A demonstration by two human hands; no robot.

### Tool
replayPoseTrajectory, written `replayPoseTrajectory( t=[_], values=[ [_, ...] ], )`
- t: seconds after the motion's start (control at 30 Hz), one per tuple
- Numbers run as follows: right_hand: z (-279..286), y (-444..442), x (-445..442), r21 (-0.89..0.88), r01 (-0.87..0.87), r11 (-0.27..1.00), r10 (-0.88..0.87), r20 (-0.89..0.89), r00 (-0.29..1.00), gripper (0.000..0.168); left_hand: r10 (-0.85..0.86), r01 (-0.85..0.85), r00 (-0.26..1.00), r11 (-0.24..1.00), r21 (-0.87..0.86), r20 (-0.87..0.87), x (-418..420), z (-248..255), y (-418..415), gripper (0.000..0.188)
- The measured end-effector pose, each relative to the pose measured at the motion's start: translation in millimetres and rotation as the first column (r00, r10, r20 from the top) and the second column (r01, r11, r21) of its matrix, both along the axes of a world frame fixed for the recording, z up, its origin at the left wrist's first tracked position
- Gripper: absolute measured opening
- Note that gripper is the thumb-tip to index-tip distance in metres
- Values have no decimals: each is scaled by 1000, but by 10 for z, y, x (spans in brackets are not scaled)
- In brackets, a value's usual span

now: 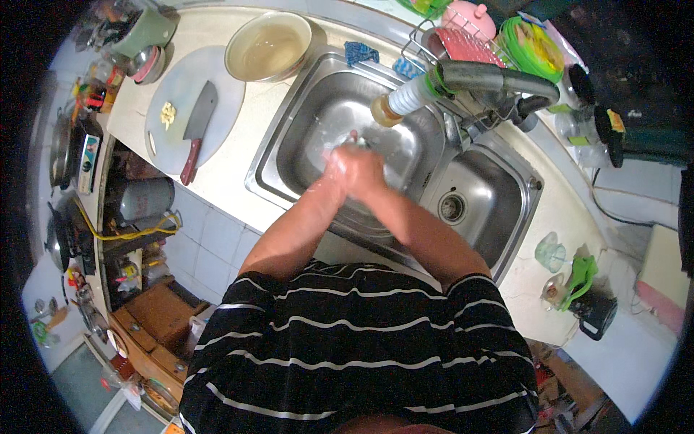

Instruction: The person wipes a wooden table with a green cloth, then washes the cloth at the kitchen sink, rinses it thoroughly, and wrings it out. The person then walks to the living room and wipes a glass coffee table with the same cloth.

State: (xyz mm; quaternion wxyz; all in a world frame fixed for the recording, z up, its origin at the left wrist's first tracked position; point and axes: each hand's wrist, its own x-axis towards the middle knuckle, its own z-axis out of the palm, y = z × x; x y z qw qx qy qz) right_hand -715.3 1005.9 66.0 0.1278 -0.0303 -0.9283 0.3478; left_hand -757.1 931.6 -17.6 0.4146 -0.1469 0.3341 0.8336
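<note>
Over the larger basin of the stainless steel double sink point(303, 122), my left hand point(337, 165) and my right hand point(364, 165) are pressed together, wet and slightly blurred. Whether anything lies between them cannot be told. The faucet's extension nozzle point(386, 111) hangs just beyond them, to the upper right. Left of the sink, a round cutting board point(227, 116) holds a cleaver point(201, 111) with a dark red handle and a small heap of pale chopped pieces point(168, 115). A large bowl of cloudy liquid point(268, 49) stands between board and sink.
A blue cloth point(360, 53) lies on the sink's back rim. Behind the faucet stands a wire rack point(420, 40) with dishes and a green basket point(528, 49). Right of the sink are a clear green cup point(550, 252) and a black mug point(595, 314). Small bowls point(146, 64) stand beyond the board.
</note>
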Motion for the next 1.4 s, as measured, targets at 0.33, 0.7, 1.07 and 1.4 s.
replayPoseTrajectory(
  t=[0.33,0.7,1.07,1.4],
  values=[
    [39,51,16,-19,100,995,-101,-51,994,22,70,-71,996,997,16,59,-131,364,44,24],
    [286,-67,-78,74,58,996,-55,-42,998,27,63,-79,981,994,79,185,-52,356,83,21],
    [231,-57,-104,-73,33,997,-44,-159,986,33,52,-46,997,995,91,-60,-230,-312,88,25],
    [187,-76,-80,-38,52,998,-58,-192,980,25,-148,155,925,988,-10,-351,-403,-143,-64,22]
  ],
)
